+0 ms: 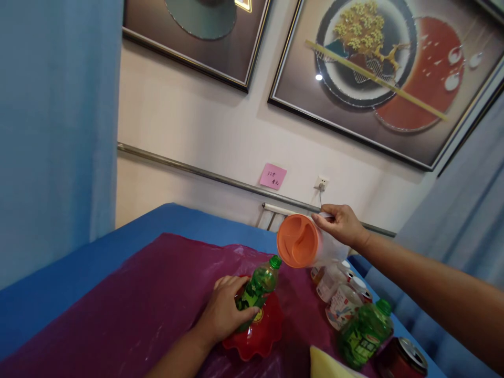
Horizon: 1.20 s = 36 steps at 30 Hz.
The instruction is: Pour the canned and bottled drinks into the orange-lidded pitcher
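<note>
Around a green plastic bottle is my left hand, thumb on one side and fingers on the other. The bottle stands over a red scalloped dish; a green piece at its top looks like a cap or neck ring. Up to the right, my right hand grips the handle of a clear plastic pitcher with an orange lid. The pitcher is tilted, its lid facing left and toward me, beside and above the bottle's mouth. No liquid stream shows between them.
On the right of the purple plastic sheet stand several containers: a capped green bottle, a patterned bottle and a can. A yellow cloth-like item lies in front. Blue curtains hang at both sides.
</note>
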{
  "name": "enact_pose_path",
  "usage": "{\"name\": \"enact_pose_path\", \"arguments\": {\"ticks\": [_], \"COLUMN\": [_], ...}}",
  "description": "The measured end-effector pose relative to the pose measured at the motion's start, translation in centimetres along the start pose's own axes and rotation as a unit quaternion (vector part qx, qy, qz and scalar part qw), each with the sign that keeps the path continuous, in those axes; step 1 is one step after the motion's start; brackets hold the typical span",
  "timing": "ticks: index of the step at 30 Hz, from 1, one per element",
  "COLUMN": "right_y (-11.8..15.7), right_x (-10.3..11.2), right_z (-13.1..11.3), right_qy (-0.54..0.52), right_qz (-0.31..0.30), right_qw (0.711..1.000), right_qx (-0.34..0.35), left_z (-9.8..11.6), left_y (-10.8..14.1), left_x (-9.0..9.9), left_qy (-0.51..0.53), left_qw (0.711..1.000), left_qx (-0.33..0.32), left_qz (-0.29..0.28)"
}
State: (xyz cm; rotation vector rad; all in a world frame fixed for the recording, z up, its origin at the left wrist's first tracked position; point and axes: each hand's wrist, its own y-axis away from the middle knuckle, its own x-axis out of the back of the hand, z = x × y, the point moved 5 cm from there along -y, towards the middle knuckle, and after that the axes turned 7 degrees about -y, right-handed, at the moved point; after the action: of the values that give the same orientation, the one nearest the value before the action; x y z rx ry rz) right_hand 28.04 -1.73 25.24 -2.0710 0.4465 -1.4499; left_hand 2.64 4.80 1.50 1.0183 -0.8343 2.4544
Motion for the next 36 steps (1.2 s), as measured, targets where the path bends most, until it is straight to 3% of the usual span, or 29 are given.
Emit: {"name": "enact_pose_path", "arguments": {"ticks": [36], "right_y": [0.29], "right_x": [0.11], "right_z": [-0.57], "right_qy": [0.023], "right_qz": [-0.019], "right_qw": [0.999], "right_qx": [0.011], "left_z": [0.03], "left_y": [0.12], "left_x": [-0.01], "left_qy": [0.013], "left_qw": [1.0], "left_qx": [-0.008], "left_qz": [-0.006]}}
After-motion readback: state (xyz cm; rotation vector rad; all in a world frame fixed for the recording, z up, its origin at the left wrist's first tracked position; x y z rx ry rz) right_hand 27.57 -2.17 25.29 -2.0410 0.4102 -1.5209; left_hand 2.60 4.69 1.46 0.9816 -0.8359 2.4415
